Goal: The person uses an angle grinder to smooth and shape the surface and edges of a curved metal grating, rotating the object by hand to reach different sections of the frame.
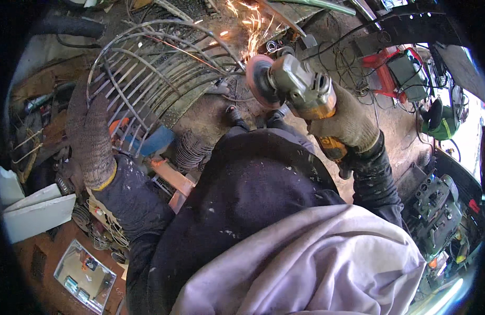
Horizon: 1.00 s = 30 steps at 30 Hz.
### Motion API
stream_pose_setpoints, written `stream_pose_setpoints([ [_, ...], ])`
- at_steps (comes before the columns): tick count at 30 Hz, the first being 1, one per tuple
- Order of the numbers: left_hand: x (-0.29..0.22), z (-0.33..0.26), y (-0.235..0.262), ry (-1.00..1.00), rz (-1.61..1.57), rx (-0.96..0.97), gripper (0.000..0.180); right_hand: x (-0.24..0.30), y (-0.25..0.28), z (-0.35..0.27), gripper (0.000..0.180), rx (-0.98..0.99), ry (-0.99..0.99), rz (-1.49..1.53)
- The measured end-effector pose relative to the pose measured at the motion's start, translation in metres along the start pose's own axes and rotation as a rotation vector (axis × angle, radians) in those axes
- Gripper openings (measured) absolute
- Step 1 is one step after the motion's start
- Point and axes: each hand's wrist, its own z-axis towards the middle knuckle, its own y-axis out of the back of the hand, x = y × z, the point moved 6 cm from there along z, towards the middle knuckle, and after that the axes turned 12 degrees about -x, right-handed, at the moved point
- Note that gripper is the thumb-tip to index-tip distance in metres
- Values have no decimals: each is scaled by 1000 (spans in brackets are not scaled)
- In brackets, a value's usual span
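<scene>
My right hand (pixel 350 118), in a knitted work glove, is closed round an angle grinder (pixel 300 86) with a yellow and black body. Its reddish-brown disc (pixel 261 81) meets the right end of a curved metal-bar frame (pixel 148 89), and orange sparks (pixel 253 31) fly away on the far side. The frame is made of bent rods with several parallel bars, shaped like a rounded grille. On its left side, my left hand (pixel 93 131), also gloved, grips the rim; the fingertips are partly hidden against the bars.
Coiled spring-like metal (pixel 192 149) and a blue piece (pixel 157 140) lie below the frame. A red and grey machine (pixel 405 73) with cables stands at the right. White boards (pixel 40 212) and a framed mirror (pixel 85 275) are at the left. A machine part (pixel 434 205) sits lower right.
</scene>
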Motion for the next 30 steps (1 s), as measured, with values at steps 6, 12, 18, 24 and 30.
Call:
stream_pose_setpoints([
  [6, -9, 5, 3, -214, 150, -5, 50, -7, 4, 4, 82, 43, 45, -74],
  [12, -5, 8, 6, -468, 381, 40, 50, 13, 1, -4, 81, -119, 218, -365],
  [18, -19, 5, -3, -212, 93, 49, 49, 28, -17, -14, 84, -302, 444, -644],
  [24, -31, -1, -9, -216, 34, 27, 50, 37, -25, -16, 85, -416, 421, -722],
  [30, -38, -2, -8, -214, 95, -10, 50, 33, -31, -19, 80, -391, 552, -840],
])
